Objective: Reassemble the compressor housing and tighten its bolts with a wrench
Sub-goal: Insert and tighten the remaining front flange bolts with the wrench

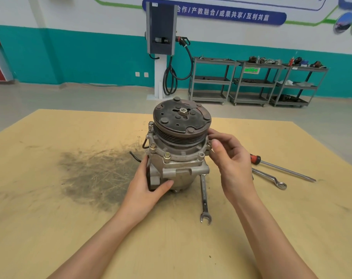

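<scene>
Head view: left hand [151, 184] grips the compressor [177, 158] steady while right-hand fingers [216, 140] pinch a flange bolt [209, 143], apparently hand-starting it; wrench [204, 198] lies just below them.

Bright, even indoor light fills the scene, with no harsh glare. Shadows are soft and short: a faint one lies under the forearms on the tan table [50, 198], and another sits close beneath the compressor [177, 158]. The centre is fairly sharp, though fine detail looks slightly smeared. Wide-angle distortion bends the table edges and tilts the far wall [80, 57]. The distant shelves [251, 81] are softer.
</scene>
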Tool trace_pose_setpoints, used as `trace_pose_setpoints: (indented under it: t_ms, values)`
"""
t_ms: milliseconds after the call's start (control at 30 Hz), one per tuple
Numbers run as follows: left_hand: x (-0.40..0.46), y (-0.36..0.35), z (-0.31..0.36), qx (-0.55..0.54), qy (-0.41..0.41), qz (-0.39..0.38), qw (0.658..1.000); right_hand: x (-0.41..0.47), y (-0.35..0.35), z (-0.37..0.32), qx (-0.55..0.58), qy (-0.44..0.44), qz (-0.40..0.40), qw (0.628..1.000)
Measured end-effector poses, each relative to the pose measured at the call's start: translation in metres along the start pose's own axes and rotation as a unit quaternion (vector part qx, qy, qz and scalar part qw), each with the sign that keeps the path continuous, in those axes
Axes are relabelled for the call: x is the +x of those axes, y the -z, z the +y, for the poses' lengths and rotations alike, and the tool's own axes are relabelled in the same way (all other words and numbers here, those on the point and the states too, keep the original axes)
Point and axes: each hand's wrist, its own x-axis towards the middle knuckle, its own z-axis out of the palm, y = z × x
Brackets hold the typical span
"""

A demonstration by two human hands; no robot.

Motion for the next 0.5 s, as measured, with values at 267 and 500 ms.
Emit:
trace_pose_setpoints:
  t_ms: [267, 500]
  values:
    - [0.002, -0.002, -0.001, 0.001, 0.006, 0.006, 1.000, 0.011, 0.043, -0.003, -0.106, -0.014, 0.088, 0.990]
    - [0.001, -0.002, -0.001, -0.008, -0.006, 0.004, 1.000, -0.006, 0.031, 0.013, -0.615, -0.224, -0.190, 0.732]
